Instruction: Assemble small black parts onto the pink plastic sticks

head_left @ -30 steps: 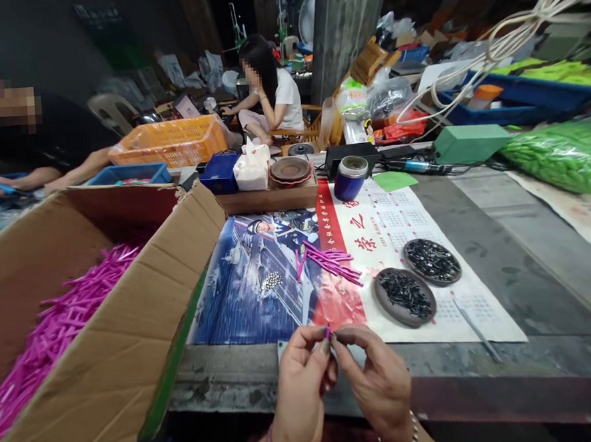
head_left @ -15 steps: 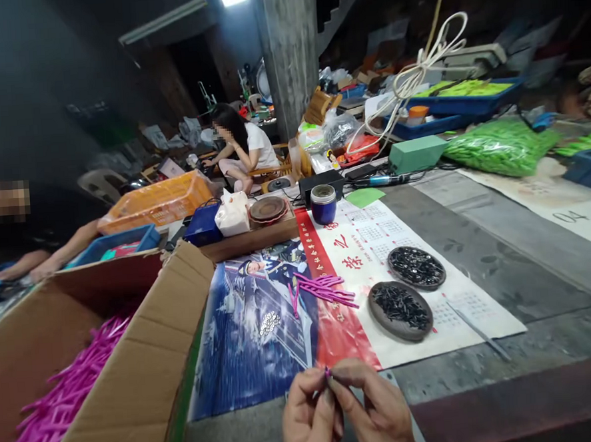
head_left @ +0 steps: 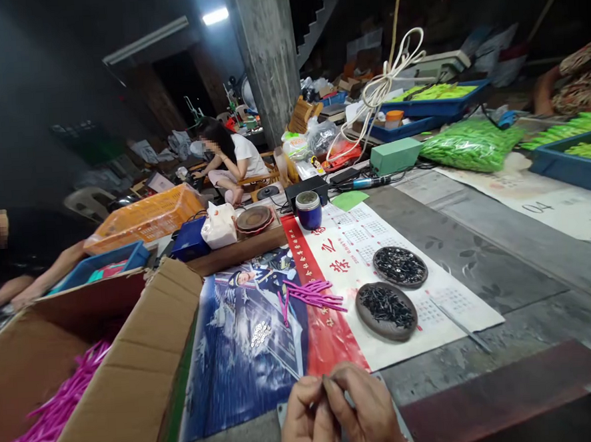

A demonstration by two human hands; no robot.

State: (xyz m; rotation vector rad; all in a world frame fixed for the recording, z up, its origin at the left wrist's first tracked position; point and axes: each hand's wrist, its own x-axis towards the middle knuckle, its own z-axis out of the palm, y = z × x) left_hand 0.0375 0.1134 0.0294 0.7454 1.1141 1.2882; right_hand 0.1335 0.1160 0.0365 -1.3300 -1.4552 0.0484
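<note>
My left hand (head_left: 307, 417) and my right hand (head_left: 364, 407) meet at the front edge of the table, thumbs and fingers pinched tip to tip. Whatever sits between the fingertips is hidden now; a magenta tip showed there a moment earlier. Beyond them, a loose bunch of magenta sticks (head_left: 316, 296) lies across a calendar poster (head_left: 333, 352). Small silvery rings (head_left: 260, 334) are spread to its left. On the right stand a dark dish (head_left: 363, 313) of black slender pieces and a second dish (head_left: 377, 267) of small dark, shiny parts. A thin metal tool (head_left: 459, 323) rests beside them.
A cardboard box (head_left: 134, 364) with many magenta sticks (head_left: 61, 402) stands at the left. Behind the poster are a wooden tray (head_left: 242, 251), a blue jar (head_left: 309, 213) and a green block (head_left: 396, 156). Several people sit around; one arm (head_left: 53, 276) reaches by an orange crate (head_left: 145, 220).
The view has swung slightly, shifting the table's things left. My hands stay pinched together, and the magenta tip between them no longer shows.
</note>
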